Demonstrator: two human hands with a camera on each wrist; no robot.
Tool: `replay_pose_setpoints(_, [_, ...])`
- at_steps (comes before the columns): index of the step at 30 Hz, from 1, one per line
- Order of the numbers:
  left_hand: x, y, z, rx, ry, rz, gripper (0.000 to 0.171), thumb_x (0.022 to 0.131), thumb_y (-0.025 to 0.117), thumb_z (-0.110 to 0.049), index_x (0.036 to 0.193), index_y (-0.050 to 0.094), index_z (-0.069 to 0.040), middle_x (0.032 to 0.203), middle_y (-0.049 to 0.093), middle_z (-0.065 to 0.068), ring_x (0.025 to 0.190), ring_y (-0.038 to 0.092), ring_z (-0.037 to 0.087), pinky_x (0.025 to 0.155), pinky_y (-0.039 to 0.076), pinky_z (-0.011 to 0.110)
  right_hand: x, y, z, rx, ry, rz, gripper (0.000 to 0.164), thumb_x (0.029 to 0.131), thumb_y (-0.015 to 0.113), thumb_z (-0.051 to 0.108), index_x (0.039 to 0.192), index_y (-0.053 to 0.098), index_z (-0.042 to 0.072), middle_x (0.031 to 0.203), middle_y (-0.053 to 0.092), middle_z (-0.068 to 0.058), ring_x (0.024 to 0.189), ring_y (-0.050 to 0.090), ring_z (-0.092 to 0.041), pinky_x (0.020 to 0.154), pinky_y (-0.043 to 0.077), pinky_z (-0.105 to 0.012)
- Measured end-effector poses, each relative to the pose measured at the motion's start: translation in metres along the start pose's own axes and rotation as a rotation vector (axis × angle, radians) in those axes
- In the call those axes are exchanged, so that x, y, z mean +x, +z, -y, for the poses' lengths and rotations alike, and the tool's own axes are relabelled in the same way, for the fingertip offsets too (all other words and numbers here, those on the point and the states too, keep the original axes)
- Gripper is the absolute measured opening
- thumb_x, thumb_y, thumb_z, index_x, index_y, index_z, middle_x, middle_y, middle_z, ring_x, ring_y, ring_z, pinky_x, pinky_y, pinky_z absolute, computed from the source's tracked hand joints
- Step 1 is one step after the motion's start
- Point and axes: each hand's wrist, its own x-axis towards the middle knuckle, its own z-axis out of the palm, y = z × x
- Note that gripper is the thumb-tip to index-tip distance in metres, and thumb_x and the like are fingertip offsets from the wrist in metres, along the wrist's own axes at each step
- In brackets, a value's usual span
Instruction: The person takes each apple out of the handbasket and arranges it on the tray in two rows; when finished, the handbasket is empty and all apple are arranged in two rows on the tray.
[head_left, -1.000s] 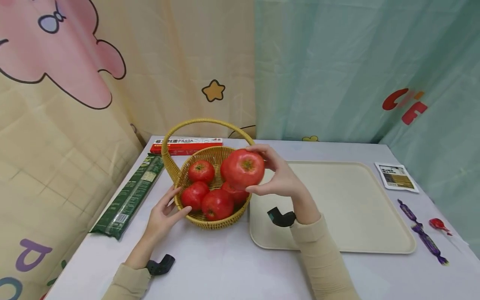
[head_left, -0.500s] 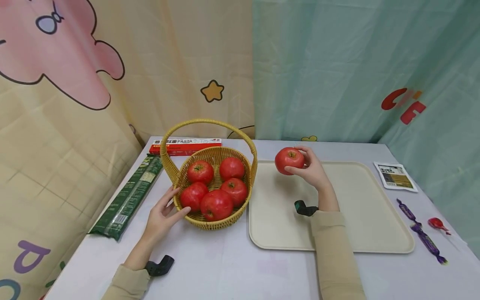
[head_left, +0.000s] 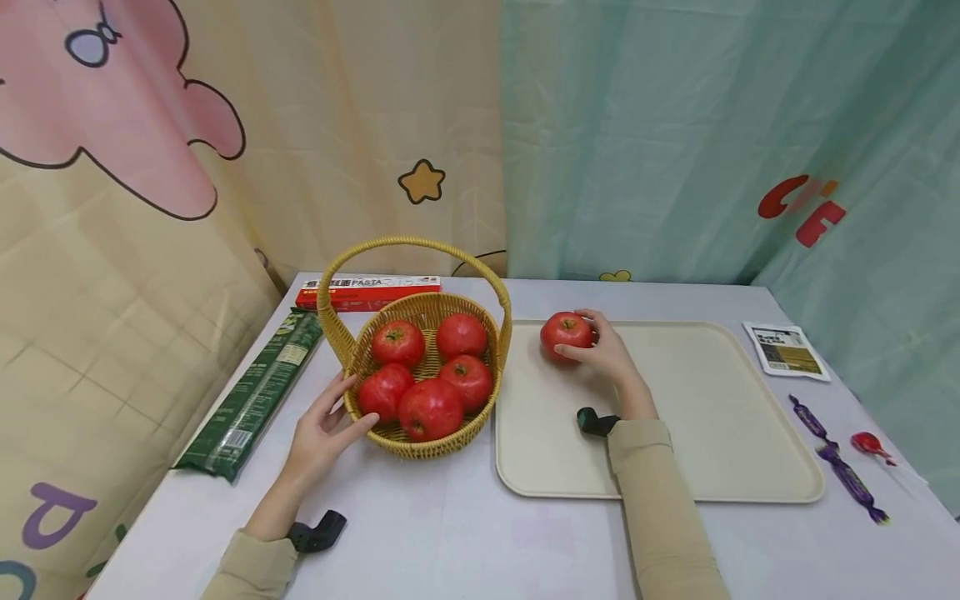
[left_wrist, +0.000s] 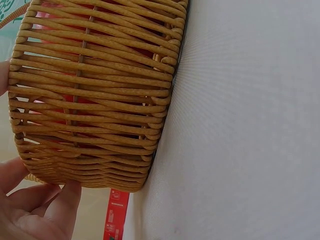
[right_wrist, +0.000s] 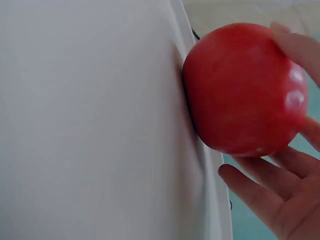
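A red apple [head_left: 566, 336] is at the surface of the beige tray [head_left: 660, 475], near its back left corner. My right hand [head_left: 606, 354] grips it from the right, thumb in front and fingers behind. In the right wrist view the apple [right_wrist: 245, 90] sits against the tray, with fingers around its side. Left of the tray stands a yellow woven basket [head_left: 427, 450] with a tall handle and several red apples [head_left: 431, 409] inside. My left hand [head_left: 315, 442] holds the basket's left side, its thumb at the rim; in the left wrist view fingertips touch the weave [left_wrist: 95, 100].
A green pasta packet [head_left: 255, 396] lies left of the basket, and a red and white pasta box [head_left: 367, 293] behind it. Right of the tray are a white sachet [head_left: 786, 351], purple-wrapped candies [head_left: 840, 467] and a red lollipop [head_left: 868, 443]. Curtains close off the back and sides.
My right hand has carried the apple from above the basket rightward over the tray, then down to its surface. The left hand has stayed at the basket.
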Motion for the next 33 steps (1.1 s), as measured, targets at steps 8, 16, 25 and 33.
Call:
replay_pose_setpoints(8, [0.001, 0.000, 0.000, -0.023, 0.000, 0.009, 0.063, 0.084, 0.071, -0.012, 0.140, 0.042, -0.003, 0.154, 0.021, 0.010, 0.136, 0.027, 0.032, 0.093, 0.037, 0.012, -0.022, -0.018, 0.048, 0.088, -0.284, -0.243, 0.066, 0.079, 0.077, 0.031, 0.134, 0.048, 0.009, 0.133, 0.051, -0.009, 0.123, 0.046, -0.025, 0.102, 0.040, -0.042])
replay_pose_setpoints(16, [0.001, -0.001, 0.001, -0.021, 0.010, 0.007, 0.063, 0.084, 0.071, -0.010, 0.139, 0.042, -0.001, 0.153, 0.022, 0.011, 0.137, 0.026, 0.033, 0.093, 0.037, 0.011, -0.059, -0.009, 0.109, 0.307, -0.631, -0.212, 0.043, 0.079, 0.072, -0.001, 0.120, 0.057, 0.001, 0.115, 0.061, -0.011, 0.105, 0.058, -0.023, 0.093, 0.048, -0.032])
replay_pose_setpoints(25, [0.001, -0.001, 0.003, -0.015, 0.016, 0.004, 0.063, 0.084, 0.071, -0.009, 0.139, 0.042, 0.000, 0.153, 0.022, 0.013, 0.136, 0.028, 0.035, 0.092, 0.038, 0.011, -0.079, 0.044, 0.137, 0.152, -0.745, 0.164, 0.048, 0.078, 0.077, 0.014, 0.121, 0.058, 0.006, 0.117, 0.061, -0.005, 0.104, 0.058, -0.018, 0.091, 0.048, -0.044])
replay_pose_setpoints(33, [0.001, -0.001, 0.002, -0.016, 0.022, 0.000, 0.063, 0.084, 0.071, -0.009, 0.139, 0.042, 0.000, 0.153, 0.023, 0.014, 0.135, 0.028, 0.035, 0.092, 0.037, 0.011, -0.077, 0.091, 0.137, -0.097, -0.702, 0.417, 0.058, 0.077, 0.077, 0.038, 0.128, 0.055, 0.020, 0.126, 0.053, 0.008, 0.118, 0.047, -0.010, 0.097, 0.045, -0.040])
